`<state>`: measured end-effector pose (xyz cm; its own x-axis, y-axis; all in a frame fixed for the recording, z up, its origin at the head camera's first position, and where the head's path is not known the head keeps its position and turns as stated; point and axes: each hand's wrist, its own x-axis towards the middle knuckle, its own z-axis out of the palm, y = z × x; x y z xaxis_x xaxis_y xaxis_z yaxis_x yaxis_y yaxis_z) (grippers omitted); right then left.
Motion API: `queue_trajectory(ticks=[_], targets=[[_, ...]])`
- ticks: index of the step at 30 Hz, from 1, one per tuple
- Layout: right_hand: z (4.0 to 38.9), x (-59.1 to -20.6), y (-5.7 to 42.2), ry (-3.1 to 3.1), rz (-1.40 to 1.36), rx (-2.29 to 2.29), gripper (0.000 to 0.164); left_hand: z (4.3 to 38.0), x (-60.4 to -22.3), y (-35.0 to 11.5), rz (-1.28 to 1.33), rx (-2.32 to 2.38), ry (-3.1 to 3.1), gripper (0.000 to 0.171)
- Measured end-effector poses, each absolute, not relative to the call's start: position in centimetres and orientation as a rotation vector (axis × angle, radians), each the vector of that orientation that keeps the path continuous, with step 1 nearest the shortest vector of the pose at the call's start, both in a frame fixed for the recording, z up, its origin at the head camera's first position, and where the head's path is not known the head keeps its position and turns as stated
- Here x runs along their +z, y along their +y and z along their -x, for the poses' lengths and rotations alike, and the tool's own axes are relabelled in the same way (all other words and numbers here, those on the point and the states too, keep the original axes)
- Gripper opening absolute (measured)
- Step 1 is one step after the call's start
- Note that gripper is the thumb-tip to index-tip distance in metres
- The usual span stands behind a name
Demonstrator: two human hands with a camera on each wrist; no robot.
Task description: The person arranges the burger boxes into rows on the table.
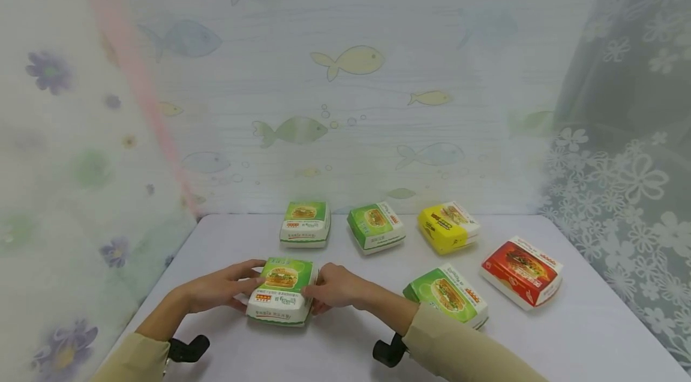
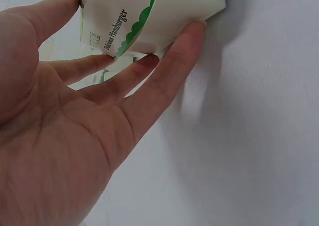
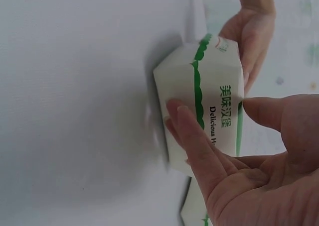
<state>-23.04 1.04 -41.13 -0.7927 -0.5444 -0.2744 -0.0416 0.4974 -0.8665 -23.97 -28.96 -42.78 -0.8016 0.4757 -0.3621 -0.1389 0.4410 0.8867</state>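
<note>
A green-and-white hamburger box (image 1: pixel 283 279) sits upright on the table between both hands, its lid down and a burger printed on top. My left hand (image 1: pixel 224 289) holds its left side. In the left wrist view the thumb touches the box's upper edge and the fingers (image 2: pixel 172 61) lie along its white side. My right hand (image 1: pixel 337 287) grips the opposite side. The right wrist view shows that thumb at the lid's edge and bent fingers (image 3: pixel 194 136) against the side printed with "Delicious". Part of that print is hidden by the fingers.
Behind stand two more green boxes (image 1: pixel 305 223) (image 1: pixel 376 226) and a yellow box (image 1: pixel 448 227). A red box (image 1: pixel 522 271) lies to the right. Another green box (image 1: pixel 449 296) is close beyond my right forearm. The white table (image 1: pixel 227 352) ends at a fish-patterned curtain (image 1: pixel 345 148).
</note>
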Motion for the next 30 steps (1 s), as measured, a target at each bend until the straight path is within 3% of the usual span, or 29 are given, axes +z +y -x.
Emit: queue_trajectory(ticks=[13, 22, 30], targets=[[23.0, -40.4, 1.6, 2.279, 0.469, -1.190, 0.028, 23.8, -42.3, -29.7, -0.266, 1.359, 2.184, 0.073], [23.0, -38.3, 5.0, 2.357, 0.556, -1.089, 0.052, 23.1, -39.8, -28.5, -0.353, 1.211, 2.542, 0.067], [22.7, -36.6, 7.9, 2.482, 0.636, -0.975, 0.041, 21.9, -37.9, -25.6, -0.431, 1.138, 2.738, 0.067]])
